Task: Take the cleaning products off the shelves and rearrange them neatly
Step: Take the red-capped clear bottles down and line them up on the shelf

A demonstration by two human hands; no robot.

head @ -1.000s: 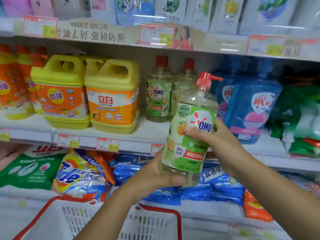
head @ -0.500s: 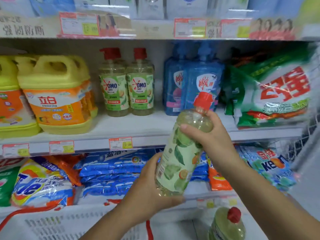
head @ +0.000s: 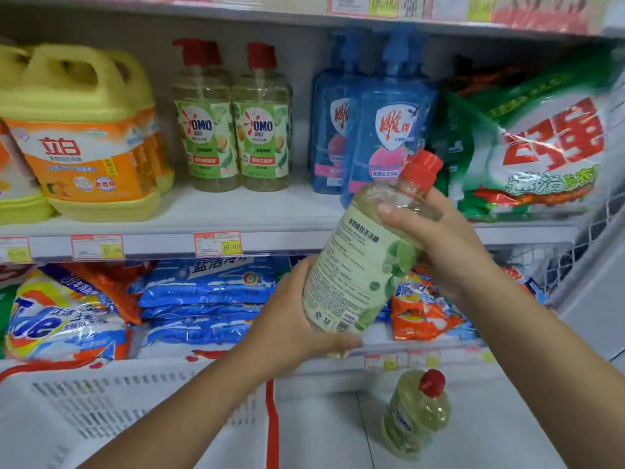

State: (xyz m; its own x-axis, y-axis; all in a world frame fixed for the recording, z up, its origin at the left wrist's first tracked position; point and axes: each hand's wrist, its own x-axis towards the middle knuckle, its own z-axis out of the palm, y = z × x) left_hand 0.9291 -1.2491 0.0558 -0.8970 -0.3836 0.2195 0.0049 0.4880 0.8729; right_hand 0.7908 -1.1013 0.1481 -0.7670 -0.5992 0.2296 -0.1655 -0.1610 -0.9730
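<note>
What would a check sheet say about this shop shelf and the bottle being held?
Surface: white middle shelf, carrying upright bottles and jugs.
Job's things: held bottle, tilted with its red cap up and to the right and its back label showing; two OMO bottles upright side by side on the shelf.
Clutter: loose bottle low down, right of the white basket.
Hands: left hand grips the bottle's base; right hand grips near its neck.
Cables: nothing seen.
Surroundings: yellow jug, blue bottles, green bag, powder bags on the shelf below, price tag.
</note>
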